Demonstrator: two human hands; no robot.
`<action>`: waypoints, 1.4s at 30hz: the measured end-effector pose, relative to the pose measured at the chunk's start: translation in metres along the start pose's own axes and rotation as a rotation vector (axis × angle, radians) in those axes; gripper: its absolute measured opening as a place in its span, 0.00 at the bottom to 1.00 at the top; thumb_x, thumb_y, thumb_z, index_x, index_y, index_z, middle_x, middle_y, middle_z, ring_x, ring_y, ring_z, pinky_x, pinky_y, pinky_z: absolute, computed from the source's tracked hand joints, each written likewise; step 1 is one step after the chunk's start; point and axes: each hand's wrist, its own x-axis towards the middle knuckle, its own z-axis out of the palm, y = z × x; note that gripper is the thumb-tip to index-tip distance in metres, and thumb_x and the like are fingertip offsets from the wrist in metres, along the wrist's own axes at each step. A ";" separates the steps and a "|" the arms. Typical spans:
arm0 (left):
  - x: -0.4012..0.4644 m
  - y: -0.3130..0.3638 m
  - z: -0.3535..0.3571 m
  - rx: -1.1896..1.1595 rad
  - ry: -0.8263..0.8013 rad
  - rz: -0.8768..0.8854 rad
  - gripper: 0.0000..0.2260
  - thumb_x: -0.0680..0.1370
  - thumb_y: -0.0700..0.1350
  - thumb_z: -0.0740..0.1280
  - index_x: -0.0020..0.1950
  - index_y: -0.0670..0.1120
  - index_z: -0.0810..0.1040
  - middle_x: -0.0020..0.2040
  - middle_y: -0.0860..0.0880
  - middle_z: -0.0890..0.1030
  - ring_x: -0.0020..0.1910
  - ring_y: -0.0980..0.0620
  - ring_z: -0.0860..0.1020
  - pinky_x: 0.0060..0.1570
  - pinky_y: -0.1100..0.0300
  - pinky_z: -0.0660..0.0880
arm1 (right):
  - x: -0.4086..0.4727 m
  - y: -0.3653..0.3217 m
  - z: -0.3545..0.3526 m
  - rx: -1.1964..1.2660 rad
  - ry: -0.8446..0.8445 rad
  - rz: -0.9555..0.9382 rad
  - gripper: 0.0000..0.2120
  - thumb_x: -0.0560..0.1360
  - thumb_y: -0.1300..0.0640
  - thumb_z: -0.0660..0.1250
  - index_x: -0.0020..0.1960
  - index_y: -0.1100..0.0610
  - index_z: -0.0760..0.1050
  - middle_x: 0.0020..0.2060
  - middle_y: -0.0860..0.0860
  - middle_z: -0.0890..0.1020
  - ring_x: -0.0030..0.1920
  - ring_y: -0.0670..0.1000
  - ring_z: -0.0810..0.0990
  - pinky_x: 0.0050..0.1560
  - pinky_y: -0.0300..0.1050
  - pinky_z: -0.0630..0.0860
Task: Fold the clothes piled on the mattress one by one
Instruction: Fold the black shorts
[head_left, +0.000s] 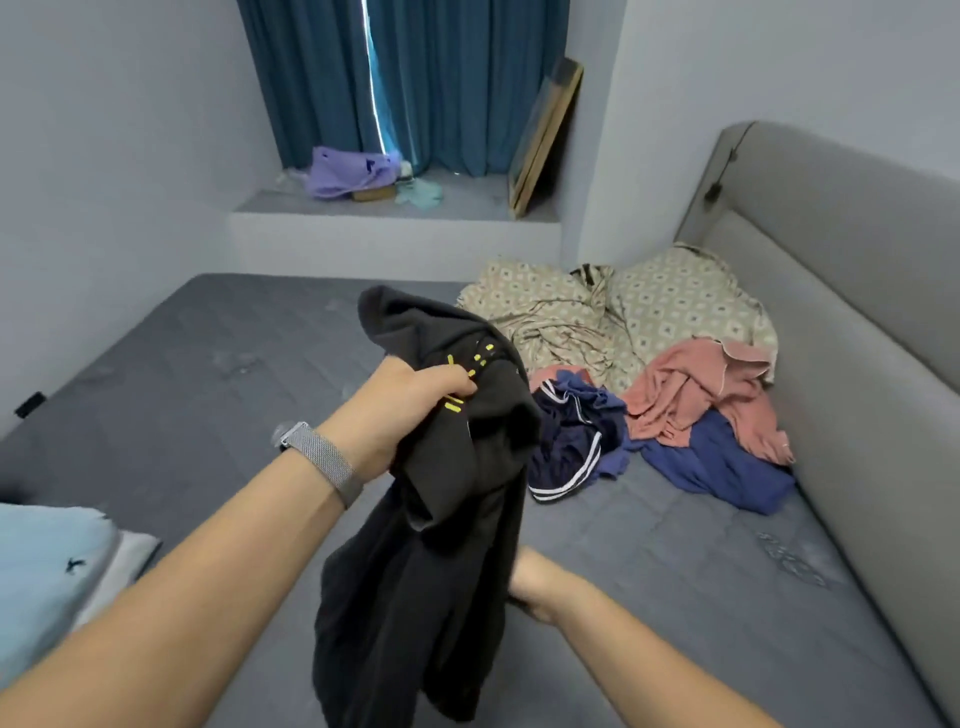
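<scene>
Fingers of my left hand (402, 410) were curled round a bunch of the black garment (441, 519), which bore small yellow marks near the grip and hung crumpled above the grey mattress (182, 374), over its near middle. A mesh-band watch (322, 460) sat on that wrist. My right hand (540, 587) reached in lower down, touching the hanging cloth near its lower part; its fingers were hidden behind the fabric, so I could not tell whether they gripped it. The rest of the pile lay toward the mattress's right edge, against the grey upholstered headboard (857, 312): navy shorts with white stripes (566, 447), a blue garment (722, 467) partly under a pink garment (696, 400), all touching or overlapping. Behind them, at the far right corner, lay a rumpled beige patterned sheet (613, 312). At the near left edge sat a light blue cloth (47, 571) on top of a white one. Beyond the mattress's far edge, a raised sill (467, 202) held a purple bag (348, 171) and a framed panel (545, 135) leaning on the wall, before teal curtains (441, 78).
</scene>
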 end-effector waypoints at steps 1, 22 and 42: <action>-0.008 0.008 -0.009 -0.045 0.038 0.021 0.08 0.69 0.39 0.72 0.46 0.39 0.80 0.39 0.41 0.80 0.40 0.45 0.79 0.41 0.56 0.75 | -0.010 -0.010 0.004 -0.029 0.015 -0.062 0.17 0.74 0.55 0.67 0.63 0.53 0.74 0.59 0.53 0.80 0.60 0.53 0.77 0.63 0.51 0.74; 0.052 -0.320 0.064 0.897 0.196 -0.316 0.08 0.78 0.44 0.64 0.54 0.44 0.78 0.53 0.37 0.82 0.53 0.36 0.78 0.46 0.53 0.72 | -0.018 0.189 -0.263 -0.503 0.803 0.124 0.15 0.80 0.65 0.54 0.60 0.60 0.77 0.59 0.59 0.80 0.61 0.60 0.76 0.55 0.45 0.69; 0.055 -0.592 0.156 1.364 0.162 -0.194 0.32 0.71 0.59 0.72 0.69 0.44 0.70 0.67 0.34 0.69 0.64 0.34 0.68 0.61 0.41 0.67 | 0.105 0.471 -0.265 -0.778 0.794 -0.104 0.34 0.65 0.32 0.71 0.67 0.46 0.70 0.71 0.53 0.68 0.70 0.58 0.66 0.71 0.56 0.62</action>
